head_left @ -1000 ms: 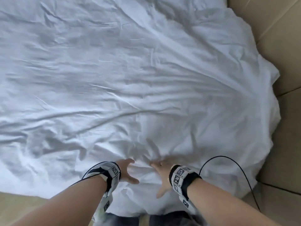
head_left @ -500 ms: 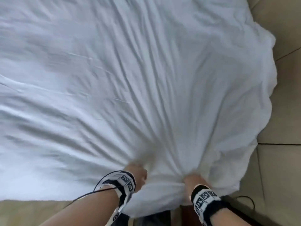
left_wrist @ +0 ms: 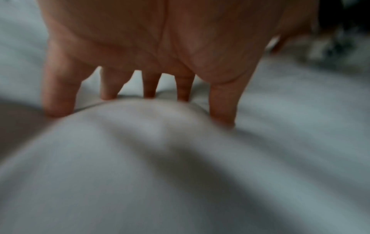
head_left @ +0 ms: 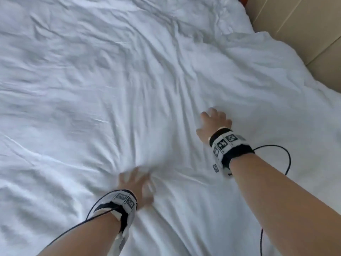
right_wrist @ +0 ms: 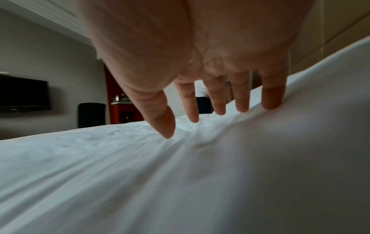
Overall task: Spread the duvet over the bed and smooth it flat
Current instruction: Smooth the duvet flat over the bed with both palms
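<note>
The white duvet covers nearly the whole head view, creased in long folds that fan away from me. My left hand lies flat on it near the bottom centre, blurred, fingers spread. In the left wrist view its fingers are straight and their tips press into the duvet. My right hand reaches farther out to the right, palm down on the cloth. The right wrist view shows its spread fingers touching the duvet. Neither hand holds a fold.
A beige padded wall runs along the bed's right side. Cables trail from both wrist bands. In the right wrist view a dark television, a black chair and a red cabinet stand beyond the bed.
Half a second ago both hands gripped bunched duvet at the near edge. They have let go and moved out over the duvet with fingers spread, the right farther than the left.
</note>
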The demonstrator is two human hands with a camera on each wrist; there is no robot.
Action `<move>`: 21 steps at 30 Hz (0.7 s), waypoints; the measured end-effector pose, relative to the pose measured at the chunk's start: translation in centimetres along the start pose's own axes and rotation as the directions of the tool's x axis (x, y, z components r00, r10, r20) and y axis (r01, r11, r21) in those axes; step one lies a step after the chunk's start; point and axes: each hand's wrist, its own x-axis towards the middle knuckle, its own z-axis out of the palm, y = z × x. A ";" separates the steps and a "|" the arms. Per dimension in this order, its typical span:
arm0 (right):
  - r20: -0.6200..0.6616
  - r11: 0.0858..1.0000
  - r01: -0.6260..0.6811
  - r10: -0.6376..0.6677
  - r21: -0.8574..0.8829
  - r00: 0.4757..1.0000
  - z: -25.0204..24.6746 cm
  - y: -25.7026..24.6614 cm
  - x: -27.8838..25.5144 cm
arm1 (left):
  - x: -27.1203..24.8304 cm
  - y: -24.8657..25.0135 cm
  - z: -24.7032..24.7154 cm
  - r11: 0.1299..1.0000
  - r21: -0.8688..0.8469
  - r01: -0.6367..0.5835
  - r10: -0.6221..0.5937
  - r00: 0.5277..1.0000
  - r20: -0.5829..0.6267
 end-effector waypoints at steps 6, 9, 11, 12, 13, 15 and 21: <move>0.318 0.985 0.157 -0.128 -0.067 0.939 7.4 -5.7 6.6 | 1.7 -0.8 0.1 0.987 0.160 0.026 -0.037 0.997 0.067; 0.344 0.949 0.271 -0.202 -0.164 0.917 11.0 -9.0 3.4 | 5.1 -0.6 -8.3 0.993 0.118 0.024 -0.014 0.996 -0.091; 0.438 0.880 0.430 -0.312 -0.201 0.843 11.0 -10.6 -1.0 | 7.8 0.3 -13.3 0.992 0.119 0.031 0.006 0.954 -0.301; 0.505 0.810 0.581 -0.470 -0.078 0.724 12.5 -11.5 -2.5 | 9.1 1.3 -15.1 0.993 0.115 0.015 0.025 0.940 -0.340; 0.536 0.624 0.750 -0.720 0.222 0.441 14.4 -11.9 -3.6 | 10.6 2.3 -15.7 0.991 0.133 -0.025 0.067 0.945 -0.320; 0.123 0.252 0.766 -0.967 0.591 0.224 20.4 -10.6 -4.3 | 12.9 3.7 -14.7 0.979 0.171 -0.110 0.140 0.974 -0.177; 0.281 0.664 0.650 -0.746 0.369 0.603 7.9 -8.4 1.2 | 11.9 -0.8 -7.0 0.993 0.106 -0.051 0.060 0.995 -0.083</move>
